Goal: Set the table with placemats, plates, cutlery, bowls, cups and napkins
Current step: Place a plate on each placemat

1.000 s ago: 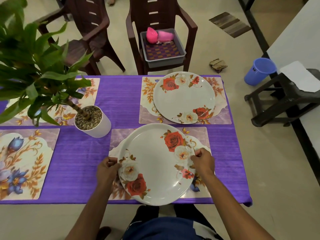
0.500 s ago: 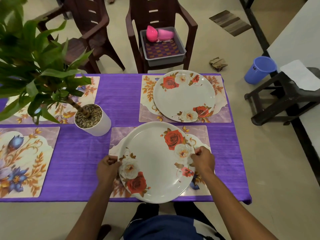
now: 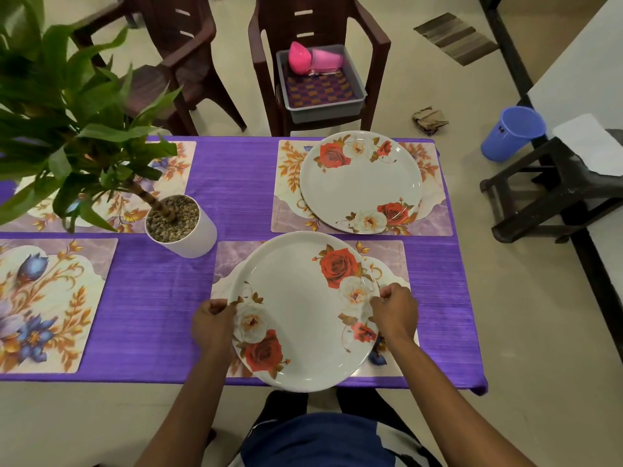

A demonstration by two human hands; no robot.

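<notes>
Near plate (image 3: 303, 308) sits slightly further onto its placemat (image 3: 391, 257) than a second ago; both hands' grips unchanged.

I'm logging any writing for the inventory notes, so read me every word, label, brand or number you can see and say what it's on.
No text can be read anywhere.
Blue cup on the floor: a small dark mark on its side, too blurred to read.
Near plate, far plate and the placemats: floral patterns only, no lettering.
</notes>
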